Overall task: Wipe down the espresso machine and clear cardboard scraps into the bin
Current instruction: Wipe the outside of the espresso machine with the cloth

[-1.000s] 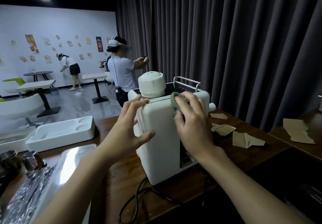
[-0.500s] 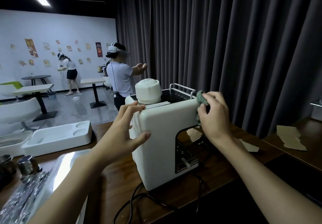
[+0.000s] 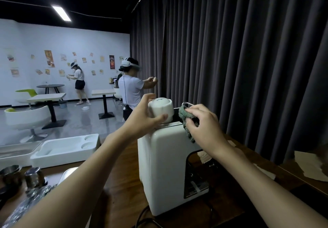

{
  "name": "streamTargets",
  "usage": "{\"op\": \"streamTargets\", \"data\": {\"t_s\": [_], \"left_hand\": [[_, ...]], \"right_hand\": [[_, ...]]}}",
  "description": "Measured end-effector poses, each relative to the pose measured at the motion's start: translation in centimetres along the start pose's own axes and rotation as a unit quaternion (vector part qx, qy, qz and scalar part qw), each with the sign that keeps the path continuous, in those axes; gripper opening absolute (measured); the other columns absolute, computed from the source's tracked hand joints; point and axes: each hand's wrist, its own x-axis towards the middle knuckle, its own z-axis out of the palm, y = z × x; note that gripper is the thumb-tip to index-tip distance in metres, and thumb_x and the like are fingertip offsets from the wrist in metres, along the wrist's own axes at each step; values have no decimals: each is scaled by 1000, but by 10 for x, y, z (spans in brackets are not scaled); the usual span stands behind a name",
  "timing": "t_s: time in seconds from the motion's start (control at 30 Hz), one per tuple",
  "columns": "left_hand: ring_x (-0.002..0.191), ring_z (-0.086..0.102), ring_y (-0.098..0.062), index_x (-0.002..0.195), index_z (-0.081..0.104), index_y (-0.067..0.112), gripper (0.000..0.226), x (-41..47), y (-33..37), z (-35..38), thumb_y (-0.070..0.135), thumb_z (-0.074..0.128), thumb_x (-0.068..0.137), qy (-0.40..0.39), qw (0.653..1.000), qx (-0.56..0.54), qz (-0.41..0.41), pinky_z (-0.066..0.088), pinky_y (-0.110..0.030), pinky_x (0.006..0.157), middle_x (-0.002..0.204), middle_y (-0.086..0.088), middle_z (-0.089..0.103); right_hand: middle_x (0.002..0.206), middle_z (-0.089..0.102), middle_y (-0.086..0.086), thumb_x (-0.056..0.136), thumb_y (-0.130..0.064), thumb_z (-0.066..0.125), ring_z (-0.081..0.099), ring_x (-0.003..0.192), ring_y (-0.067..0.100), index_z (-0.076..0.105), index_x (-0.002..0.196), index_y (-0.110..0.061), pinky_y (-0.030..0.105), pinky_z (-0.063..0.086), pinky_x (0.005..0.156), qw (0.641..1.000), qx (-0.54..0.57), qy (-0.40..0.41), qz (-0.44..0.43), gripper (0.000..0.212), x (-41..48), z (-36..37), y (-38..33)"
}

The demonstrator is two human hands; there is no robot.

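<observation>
The espresso machine (image 3: 159,165) stands mid-counter, a tall block between the two arms. Its top is crowded. An upturned cup (image 3: 160,109), gripped by the left hand (image 3: 142,119), fills the left part. The right hand (image 3: 204,121), clutching a cloth (image 3: 184,116), covers the right corner, and a wire rail (image 3: 187,104) rises beside it. The curtain (image 3: 248,68) hangs close behind, so the far side is tight. Left of the machine, a bare strip of counter (image 3: 126,174) runs up to a white tray (image 3: 65,148). A black cord (image 3: 141,218) loops over the counter at the machine's near foot. To the right, cardboard scraps (image 3: 308,167) lie flat.
</observation>
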Motion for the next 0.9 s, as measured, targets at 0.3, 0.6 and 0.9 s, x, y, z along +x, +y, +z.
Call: {"op": "streamTargets", "data": {"t_s": [0.3,0.6,0.9], "left_hand": [[110,60,-15,126,49,15,67,5,-9,8,19,89,72,66,995,-69,-31,51,-18,85,119,-1,61],[108,59,-12,149,22,36,100,5,-3,9,40,87,73,51,997,-51,-11,55,-17,77,130,-3,51],[121,44,-10,145,32,21,86,-1,-2,5,21,85,77,67,996,-50,0,35,7,74,135,1,43]], "right_hand": [[116,65,-2,86,-8,62,59,112,16,70,116,-8,35,46,100,1000,7,21,4,31,0,6,3],[117,65,-3,88,-10,62,58,112,13,68,119,-8,28,45,99,1000,7,12,4,32,0,2,0],[118,66,-1,88,-10,63,59,112,14,69,118,-7,31,45,100,1000,7,8,7,31,0,-1,1]]}}
